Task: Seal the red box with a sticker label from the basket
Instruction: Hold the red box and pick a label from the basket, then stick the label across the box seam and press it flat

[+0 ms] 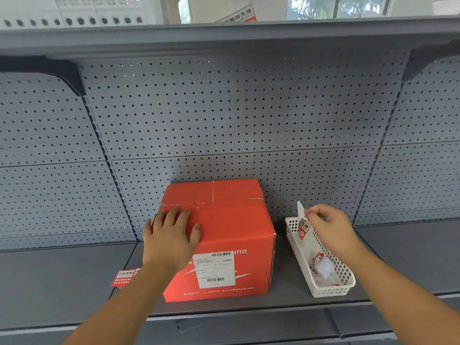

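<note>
A red cardboard box (231, 220) stands on a grey shelf, flaps folded down, with a white shipping label on its front. My left hand (171, 235) lies flat on the near left part of the box top, fingers spread. To the right stands a white perforated basket (334, 288) with several crumpled red-and-white sticker labels inside. My right hand (328, 226) hovers over the basket's far end, pinching one sticker label (303, 224) that hangs upright from the fingertips.
The grey shelf (62, 282) runs left and right of the box, backed by a perforated pegboard wall (224, 120). A red sticker (123, 278) lies flat on the shelf left of the box. Another shelf overhangs above.
</note>
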A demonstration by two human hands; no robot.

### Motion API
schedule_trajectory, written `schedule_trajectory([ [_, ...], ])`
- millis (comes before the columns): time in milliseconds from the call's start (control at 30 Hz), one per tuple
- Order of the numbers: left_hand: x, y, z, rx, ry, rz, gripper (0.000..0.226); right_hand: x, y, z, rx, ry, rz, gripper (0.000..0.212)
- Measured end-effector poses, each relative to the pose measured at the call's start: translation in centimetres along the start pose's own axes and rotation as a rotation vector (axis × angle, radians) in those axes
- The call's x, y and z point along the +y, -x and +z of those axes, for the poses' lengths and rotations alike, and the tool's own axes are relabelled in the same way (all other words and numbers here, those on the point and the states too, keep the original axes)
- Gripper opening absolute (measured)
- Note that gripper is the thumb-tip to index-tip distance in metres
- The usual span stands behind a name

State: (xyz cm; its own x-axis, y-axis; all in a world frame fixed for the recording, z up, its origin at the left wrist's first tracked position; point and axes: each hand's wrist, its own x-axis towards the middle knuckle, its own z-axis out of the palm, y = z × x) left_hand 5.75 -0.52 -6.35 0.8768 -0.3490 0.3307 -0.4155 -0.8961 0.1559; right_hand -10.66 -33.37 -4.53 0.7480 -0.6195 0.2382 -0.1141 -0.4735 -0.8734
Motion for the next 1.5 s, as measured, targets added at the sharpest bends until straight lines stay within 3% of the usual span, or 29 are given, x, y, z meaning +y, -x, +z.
schedule_trajectory([
  [333,1.2,-0.1,-1.4,0.114,0.161,0.030,0.044,-6.0,-1.1,3.5,-0.089,-0.068,-0.222,0.019],
  [433,2.7,-0.5,-2.4,0.168,0.362,0.082,0.026,-7.6,-1.4,4.9,-0.094,-0.101,-0.273,0.020],
  [533,5.2,-0.5,-4.0,0.109,0.697,0.068,0.003,-8.9,-1.5,6.5,-0.131,-0.107,-0.330,0.019],
  [733,8.5,-1.5,-5.4,0.018,1.092,-0.135,0.034,-10.5,-1.5,10.1,-0.118,-0.003,-0.511,0.015],
  [1000,6.7,-4.7,-5.0,-0.187,1.317,-0.295,0.026,-10.9,-2.6,13.3,-0.126,0.152,-0.708,0.004],
  [1100,5.5,-5.8,-4.6,-0.207,1.293,-0.291,0.026,-11.0,-3.2,14.3,-0.175,0.161,-0.699,0.008],
  [1200,4.4,-6.9,-4.3,-0.215,1.264,-0.277,0.023,-10.5,-3.9,15.1,-0.087,0.178,-0.639,0.007],
  [1333,2.9,-8.6,-3.9,-0.242,1.226,-0.255,0.022,-9.8,-5.1,15.9,0.032,0.193,-0.398,0.010],
  [1500,1.7,-9.8,-2.9,-0.280,1.173,-0.220,0.022,-9.8,-5.8,16.6,-0.054,0.170,-0.247,0.017],
])
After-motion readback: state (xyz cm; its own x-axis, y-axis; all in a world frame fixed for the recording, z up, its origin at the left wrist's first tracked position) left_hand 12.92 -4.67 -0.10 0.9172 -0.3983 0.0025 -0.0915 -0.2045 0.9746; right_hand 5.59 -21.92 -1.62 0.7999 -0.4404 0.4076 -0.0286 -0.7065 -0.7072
